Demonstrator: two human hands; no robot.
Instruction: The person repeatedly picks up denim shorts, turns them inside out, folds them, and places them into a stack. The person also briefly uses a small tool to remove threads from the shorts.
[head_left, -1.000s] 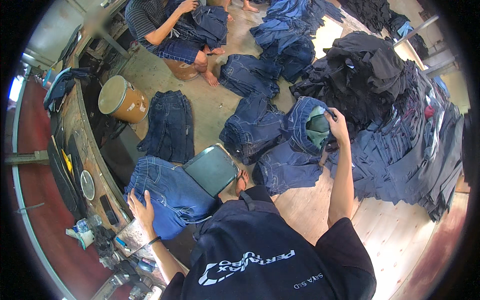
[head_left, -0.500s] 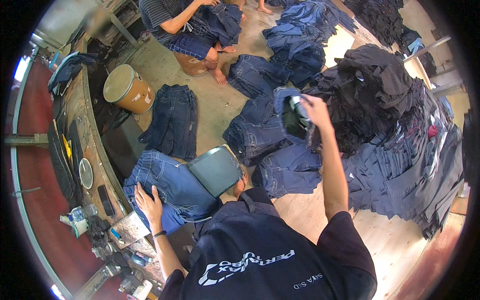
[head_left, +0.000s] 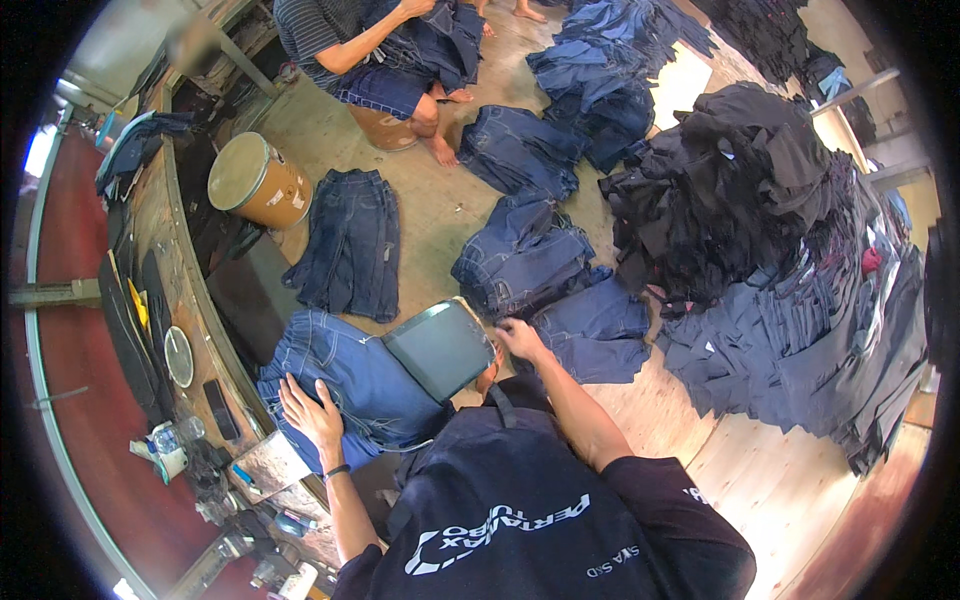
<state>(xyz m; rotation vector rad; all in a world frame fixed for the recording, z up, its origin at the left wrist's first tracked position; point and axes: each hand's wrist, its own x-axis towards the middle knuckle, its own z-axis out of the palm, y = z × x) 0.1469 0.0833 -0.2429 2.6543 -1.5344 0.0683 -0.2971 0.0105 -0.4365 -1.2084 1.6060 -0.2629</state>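
Right hand point(head_left: 520, 338) had dropped from the raised garment to the grey board's point(head_left: 440, 348) edge, fingers curled, empty. Left hand point(head_left: 312, 412) stayed spread flat on the lighter jeans point(head_left: 350, 375).

head-worn fisheye, steeply downward

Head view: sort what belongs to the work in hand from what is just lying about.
In hand:
- left hand flat on the blue jeans
- right hand at the edge of the grey panel

Lying about:
- cardboard drum
- dark garment heap
- folded jeans on the floor
- a seated person
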